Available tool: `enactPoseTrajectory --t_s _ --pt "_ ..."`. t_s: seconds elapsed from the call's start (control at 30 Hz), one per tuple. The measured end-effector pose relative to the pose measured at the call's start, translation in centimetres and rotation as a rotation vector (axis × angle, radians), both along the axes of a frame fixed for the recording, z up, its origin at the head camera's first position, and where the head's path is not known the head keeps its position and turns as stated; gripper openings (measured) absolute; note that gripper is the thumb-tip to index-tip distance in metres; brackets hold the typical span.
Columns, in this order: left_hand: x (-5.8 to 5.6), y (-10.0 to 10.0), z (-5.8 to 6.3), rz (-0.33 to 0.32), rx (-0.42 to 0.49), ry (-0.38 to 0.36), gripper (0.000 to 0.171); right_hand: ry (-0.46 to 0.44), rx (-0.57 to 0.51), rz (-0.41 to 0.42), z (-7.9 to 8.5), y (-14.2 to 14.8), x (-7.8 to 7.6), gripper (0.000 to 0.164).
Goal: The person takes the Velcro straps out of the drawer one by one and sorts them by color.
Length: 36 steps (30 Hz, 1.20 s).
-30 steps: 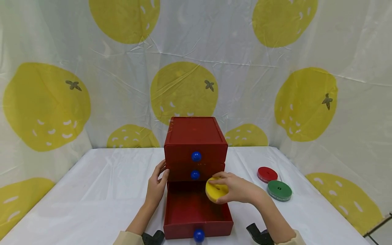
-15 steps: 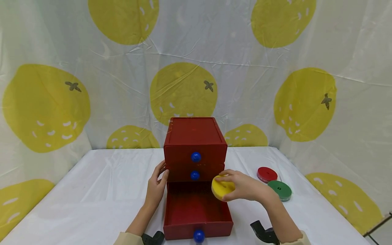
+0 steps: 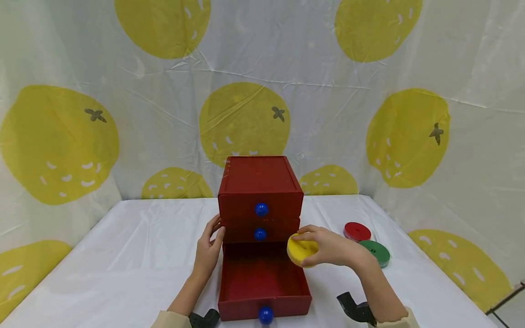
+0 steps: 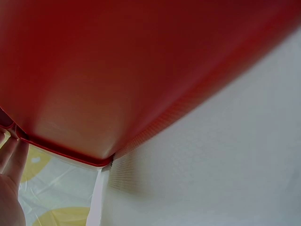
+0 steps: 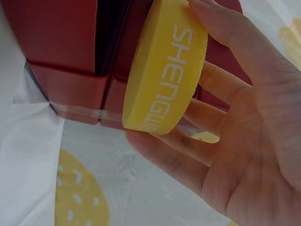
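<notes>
My right hand holds a thick yellow disc between thumb and fingers, over the right edge of the pulled-out bottom drawer. White lettering runs along the rim of the disc in the right wrist view. My left hand rests its fingertips against the left side of the red drawer cabinet, fingers loosely extended. The cabinet's two upper drawers are closed, each with a blue knob. Nothing shows inside the bottom drawer. Its red side fills much of the left wrist view.
To the right on the white tablecloth lie a red disc and a green disc, the green one partly hidden by my right forearm. Behind the table hangs a white curtain with yellow fruit prints.
My right hand has moved right and slightly up with the yellow disc, from above the drawer's inside to its right edge. The left hand stays against the cabinet.
</notes>
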<state>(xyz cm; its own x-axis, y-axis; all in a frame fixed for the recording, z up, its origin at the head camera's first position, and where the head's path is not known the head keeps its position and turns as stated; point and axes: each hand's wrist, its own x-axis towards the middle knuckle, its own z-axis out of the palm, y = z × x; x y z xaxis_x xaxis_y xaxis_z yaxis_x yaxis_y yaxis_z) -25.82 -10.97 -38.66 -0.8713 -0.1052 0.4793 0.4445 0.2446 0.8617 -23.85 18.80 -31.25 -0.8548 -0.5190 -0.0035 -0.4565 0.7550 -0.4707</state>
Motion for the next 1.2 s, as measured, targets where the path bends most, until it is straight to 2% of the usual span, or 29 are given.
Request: enactPoseTrajectory --t_s 0.6,0.87,1.2 --pt "0.1 0.0 0.0 0.011 -0.017 0.001 0.038 0.015 0.006 -0.060 -0.2 0.3 -0.3 0.054" --pt "0.0 0.1 0.0 0.002 -0.013 0.016 0.038 0.038 0.029 -0.041 -0.2 0.4 -0.4 0.053" --pt "0.2 0.0 0.0 -0.001 0.001 0.008 0.038 0.094 0.062 -0.025 -1.3 0.8 -0.3 0.052"
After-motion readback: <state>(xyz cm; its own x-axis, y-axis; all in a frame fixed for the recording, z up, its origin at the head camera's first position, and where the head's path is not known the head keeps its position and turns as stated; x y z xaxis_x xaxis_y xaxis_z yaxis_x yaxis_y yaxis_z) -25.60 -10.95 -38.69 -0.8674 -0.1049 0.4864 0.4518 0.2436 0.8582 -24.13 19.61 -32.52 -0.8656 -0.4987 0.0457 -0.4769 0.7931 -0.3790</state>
